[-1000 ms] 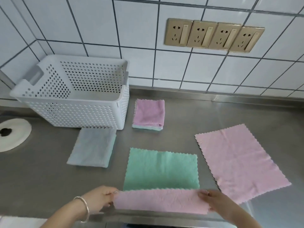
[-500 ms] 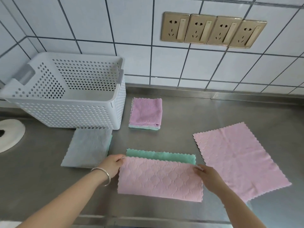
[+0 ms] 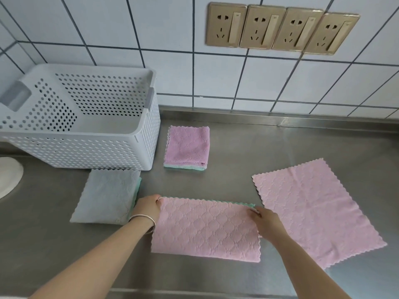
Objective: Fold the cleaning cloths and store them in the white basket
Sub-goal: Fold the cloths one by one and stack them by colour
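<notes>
A pink-and-green cloth (image 3: 205, 227) lies folded in half on the steel counter, pink side up, with a thin green edge showing along its far side. My left hand (image 3: 149, 207) pinches its far left corner and my right hand (image 3: 264, 220) pinches its far right corner. A flat pink cloth (image 3: 313, 208) lies unfolded to the right. A folded purple cloth on a green one (image 3: 187, 147) sits beside the white perforated basket (image 3: 103, 156). A folded grey cloth (image 3: 108, 197) lies in front of the basket.
The basket stands at the back left against the tiled wall and looks empty inside. A white round object (image 3: 8, 178) sits at the far left edge. Several wall sockets (image 3: 280, 29) are above the counter.
Both hands carried the cloth's near edge away from me, folding it in half. The green face is now covered except for a thin strip at the far edge.
</notes>
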{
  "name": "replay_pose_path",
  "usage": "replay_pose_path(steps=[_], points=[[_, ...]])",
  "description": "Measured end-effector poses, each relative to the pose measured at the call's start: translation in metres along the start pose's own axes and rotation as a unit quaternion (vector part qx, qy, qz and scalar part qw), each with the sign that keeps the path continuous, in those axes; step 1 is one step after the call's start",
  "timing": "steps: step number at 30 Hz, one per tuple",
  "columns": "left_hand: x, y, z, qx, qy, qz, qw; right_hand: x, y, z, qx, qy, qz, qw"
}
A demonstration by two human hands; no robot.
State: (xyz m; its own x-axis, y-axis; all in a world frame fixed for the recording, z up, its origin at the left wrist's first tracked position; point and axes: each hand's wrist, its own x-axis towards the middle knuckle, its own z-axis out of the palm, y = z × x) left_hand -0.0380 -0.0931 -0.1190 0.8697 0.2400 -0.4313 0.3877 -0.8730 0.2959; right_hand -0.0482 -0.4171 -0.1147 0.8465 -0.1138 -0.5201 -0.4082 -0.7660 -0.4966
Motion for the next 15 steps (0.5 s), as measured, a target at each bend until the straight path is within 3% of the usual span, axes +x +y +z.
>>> replay_pose_path(steps=[7, 11, 15], points=[[0.001, 0.007, 0.0, 0.046, 0.034, -0.009, 0.998, 0.01, -0.003, 0.003, -0.043, 0.02, 0.053, 0.997], [-0.006, 0.01, 0.001, 0.087, 0.064, -0.02, 0.994, 0.005, -0.007, 0.006, -0.002, 0.061, 0.083, 0.995], [-0.02, 0.016, 0.011, 0.124, 0.174, 0.125, 0.969, -0.016, -0.003, 0.005, 0.137, 0.141, 0.069, 0.978]])
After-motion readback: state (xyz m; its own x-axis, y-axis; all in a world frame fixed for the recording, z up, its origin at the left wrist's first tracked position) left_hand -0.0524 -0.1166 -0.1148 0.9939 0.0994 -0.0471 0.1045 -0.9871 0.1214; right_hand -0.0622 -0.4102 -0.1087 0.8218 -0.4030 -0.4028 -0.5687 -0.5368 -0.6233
